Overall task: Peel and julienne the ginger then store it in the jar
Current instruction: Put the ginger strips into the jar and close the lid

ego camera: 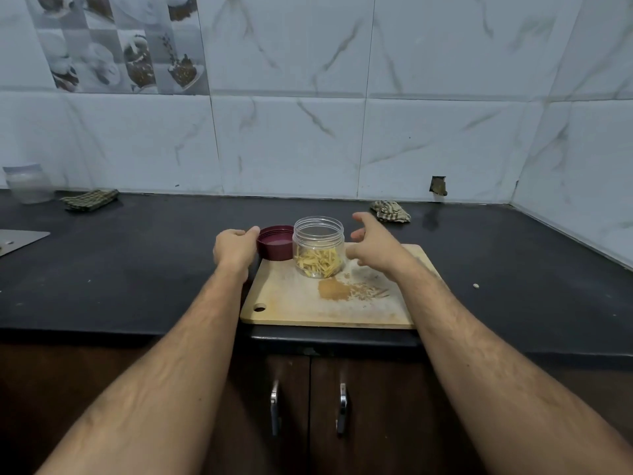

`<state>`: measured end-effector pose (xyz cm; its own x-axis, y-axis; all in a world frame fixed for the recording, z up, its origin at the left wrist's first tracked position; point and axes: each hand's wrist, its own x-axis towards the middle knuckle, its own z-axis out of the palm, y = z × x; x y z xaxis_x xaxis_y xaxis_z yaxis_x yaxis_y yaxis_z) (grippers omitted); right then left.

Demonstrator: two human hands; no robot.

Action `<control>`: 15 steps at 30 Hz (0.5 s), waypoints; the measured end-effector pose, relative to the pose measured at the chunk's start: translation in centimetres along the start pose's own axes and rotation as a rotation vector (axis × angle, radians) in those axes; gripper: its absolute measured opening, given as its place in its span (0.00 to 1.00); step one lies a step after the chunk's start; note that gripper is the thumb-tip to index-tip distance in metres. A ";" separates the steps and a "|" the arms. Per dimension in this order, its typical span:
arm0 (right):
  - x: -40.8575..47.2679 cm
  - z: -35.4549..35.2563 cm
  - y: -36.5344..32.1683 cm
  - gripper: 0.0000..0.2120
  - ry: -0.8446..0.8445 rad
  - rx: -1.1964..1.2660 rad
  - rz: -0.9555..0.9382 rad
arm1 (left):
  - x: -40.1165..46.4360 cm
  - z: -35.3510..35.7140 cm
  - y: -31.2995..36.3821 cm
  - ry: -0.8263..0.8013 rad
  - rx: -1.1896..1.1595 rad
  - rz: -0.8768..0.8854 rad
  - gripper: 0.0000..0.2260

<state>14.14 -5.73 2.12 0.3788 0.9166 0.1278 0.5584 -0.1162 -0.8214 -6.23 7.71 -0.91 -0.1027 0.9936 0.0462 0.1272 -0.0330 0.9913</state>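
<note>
A clear plastic jar (319, 246) stands uncovered at the back of the wooden cutting board (308, 303), with pale yellow julienned ginger (318, 262) in its lower half. Its maroon lid (275, 242) lies upside down just left of the jar. My left hand (236, 246) grips the lid's left rim, thumb on its edge. To the right of the jar my right hand (368, 243) hovers with fingers spread, not touching it. Ginger scraps and peel bits (352, 290) lie on the board in front of the jar.
The board sits on a black counter (137, 269) near its front edge. A folded cloth (89, 199) and a clear container (29, 183) stand at the back left, a crumpled cloth (390, 210) at the back right. A metal sheet (20, 240) shows at the left edge.
</note>
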 end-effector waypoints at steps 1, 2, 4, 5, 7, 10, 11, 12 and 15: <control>-0.2 0.2 0.0 0.47 -0.060 0.003 0.010 | 0.4 -0.1 0.2 -0.006 0.049 -0.011 0.12; -0.2 0.5 0.0 0.53 -0.106 0.018 0.017 | 0.9 0.0 0.3 -0.013 0.100 -0.024 0.14; -0.2 1.1 -0.1 0.61 -0.154 0.060 0.025 | 1.6 0.3 0.6 -0.047 0.195 -0.050 0.18; -0.2 1.4 -0.1 0.63 -0.163 0.073 0.027 | 1.7 0.5 0.8 -0.073 0.240 -0.063 0.19; 0.2 2.0 0.0 0.65 -0.163 0.078 0.027 | 1.9 0.9 1.1 -0.118 0.313 -0.087 0.19; 0.5 2.9 0.1 0.64 -0.105 0.060 0.022 | 2.3 1.4 1.1 -0.146 0.391 -0.086 0.18; 0.5 3.1 0.1 0.59 -0.079 0.039 0.020 | 2.4 1.6 1.0 -0.146 0.412 -0.092 0.16; 0.6 3.2 0.1 0.49 -0.052 0.014 0.003 | 2.5 1.6 1.0 -0.148 0.414 -0.105 0.14; 0.6 3.3 0.2 0.26 -0.032 -0.022 -0.041 | 2.7 1.7 1.0 -0.164 0.314 -0.166 0.09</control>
<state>12.09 -3.91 0.23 0.3317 0.9325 0.1428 0.5891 -0.0866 -0.8034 -4.72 10.55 0.04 0.0086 0.9875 -0.1572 0.4204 0.1391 0.8966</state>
